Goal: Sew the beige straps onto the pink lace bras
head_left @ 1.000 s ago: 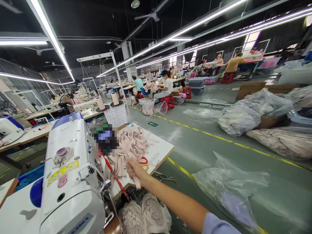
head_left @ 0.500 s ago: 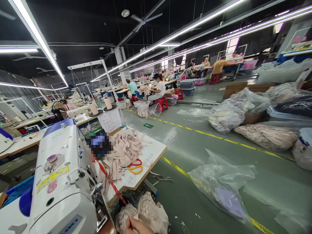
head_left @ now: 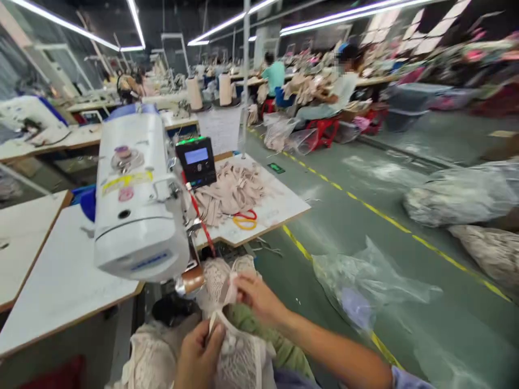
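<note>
Lace piece point(head_left: 241, 359) is in my lap, bottom ctr of view; take 12 as straight ahead from it. L hand point(head_left: 198, 348), 9–10 o'clock, has thumb & finger closed on its upper edge, no gap showing. R hand point(head_left: 257, 294), approx 1 o'clock, has fingertips closed on a pale strip point(head_left: 229, 289), near the edge L pins.

To do this well, IMO: pinch firm but light w/ L, nr the rim, so the lace doesn't stretch; w/ R, draw the strip flat, check for twists, line it up w/ the edge. Best not let the loose lace point(head_left: 152, 351) at 9 drag on L, or catch on the lace bundle point(head_left: 214, 275) at 11–12, just beyond my hands. Sewing machine point(head_left: 138, 216) is at 10–11, so mind L knuckles there. Scissors point(head_left: 245, 219) at 12, on the tabletop point(head_left: 284, 205), beside a heap of strips point(head_left: 237, 186).

Hard to see: R fingers blurred; can't tell if the strip's separate or attached to the lace. Ditto whether the lace at 9 is the same piece, b/c L hand covers the join. Lap piece runs off the bottom, so full shape's unknown. Needle's hidden by the machine head.
</note>
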Demonstrator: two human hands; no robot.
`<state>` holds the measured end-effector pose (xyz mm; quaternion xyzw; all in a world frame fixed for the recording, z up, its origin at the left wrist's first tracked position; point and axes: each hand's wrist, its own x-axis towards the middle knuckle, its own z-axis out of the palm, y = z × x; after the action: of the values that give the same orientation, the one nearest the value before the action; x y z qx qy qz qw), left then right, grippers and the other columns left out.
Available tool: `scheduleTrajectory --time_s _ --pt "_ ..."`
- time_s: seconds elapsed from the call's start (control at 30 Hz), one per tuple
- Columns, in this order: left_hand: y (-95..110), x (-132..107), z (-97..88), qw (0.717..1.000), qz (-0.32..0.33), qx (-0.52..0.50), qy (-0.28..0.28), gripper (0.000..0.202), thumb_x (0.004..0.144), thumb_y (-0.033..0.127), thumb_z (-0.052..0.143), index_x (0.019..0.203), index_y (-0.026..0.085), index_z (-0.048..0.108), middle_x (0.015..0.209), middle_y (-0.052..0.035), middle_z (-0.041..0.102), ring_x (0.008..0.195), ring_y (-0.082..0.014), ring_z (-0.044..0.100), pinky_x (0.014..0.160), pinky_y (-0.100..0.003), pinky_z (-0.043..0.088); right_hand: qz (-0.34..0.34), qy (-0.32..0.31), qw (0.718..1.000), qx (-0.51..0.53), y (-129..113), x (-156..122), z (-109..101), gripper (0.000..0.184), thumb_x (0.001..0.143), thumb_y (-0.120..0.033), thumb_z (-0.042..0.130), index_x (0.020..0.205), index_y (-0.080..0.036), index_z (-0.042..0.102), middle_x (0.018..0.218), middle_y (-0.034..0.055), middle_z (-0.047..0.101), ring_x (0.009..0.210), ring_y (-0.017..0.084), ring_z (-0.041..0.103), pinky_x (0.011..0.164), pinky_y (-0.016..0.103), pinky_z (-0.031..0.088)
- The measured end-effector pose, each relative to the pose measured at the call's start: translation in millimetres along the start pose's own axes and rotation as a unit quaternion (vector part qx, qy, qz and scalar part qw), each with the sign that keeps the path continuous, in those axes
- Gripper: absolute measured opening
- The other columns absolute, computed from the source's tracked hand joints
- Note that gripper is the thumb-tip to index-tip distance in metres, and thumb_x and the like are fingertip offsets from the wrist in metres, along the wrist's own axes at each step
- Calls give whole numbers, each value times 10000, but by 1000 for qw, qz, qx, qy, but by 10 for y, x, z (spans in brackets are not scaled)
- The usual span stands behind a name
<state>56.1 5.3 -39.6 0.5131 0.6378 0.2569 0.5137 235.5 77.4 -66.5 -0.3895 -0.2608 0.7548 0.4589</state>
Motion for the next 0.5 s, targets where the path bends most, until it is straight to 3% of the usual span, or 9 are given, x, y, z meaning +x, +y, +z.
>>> scheduleTrajectory --time_s 0.07,0.17,0.23,0.27,0.4,0.5 --pt "-20 33 -57 997 43 48 30 440 901 546 483 718 163 599 687 -3 571 717 -179 552 670 -274 436 36 -15 999 3 -117 23 -27 305 671 -449 811 701 -182 666 596 -50 507 542 84 418 560 217 372" --pt "-5 62 -117 992 55 93 61 409 887 509 476 641 186 527 604 20 496 601 -139 464 570 -241 346 76 -154 980 -99 -262 -27 35 271 704 -439 800 738 -178 733 892 37 636 817 157 579 765 279 456" --pt "-2 64 -122 992 54 99 65 384 876 473 497 612 195 496 567 29 472 559 -127 430 533 -234 301 38 -240 951 -193 -305 -102 137 270 782 -454 744 799 -184 758 1043 57 631 986 197 585 884 312 444" --pt "-5 64 -121 992 54 98 64 357 870 449 510 621 193 510 570 26 492 558 -128 438 533 -233 299 5 -261 935 -239 -306 -132 192 271 829 -452 703 821 -187 758 1028 53 630 986 193 584 891 313 439" --pt "-9 60 -159 992 73 97 46 239 874 351 521 727 183 609 649 -4 598 614 -152 532 579 -237 370 -126 -243 888 -368 -212 -150 326 305 937 -399 591 782 -178 735 756 2 586 753 136 550 719 260 407" --pt "3 30 -177 986 144 73 51 206 870 338 565 737 189 615 830 -51 660 792 -192 617 682 -260 461 -171 -224 891 -355 -133 -120 335 334 945 -417 580 773 -183 743 732 9 600 735 139 549 691 257 398"
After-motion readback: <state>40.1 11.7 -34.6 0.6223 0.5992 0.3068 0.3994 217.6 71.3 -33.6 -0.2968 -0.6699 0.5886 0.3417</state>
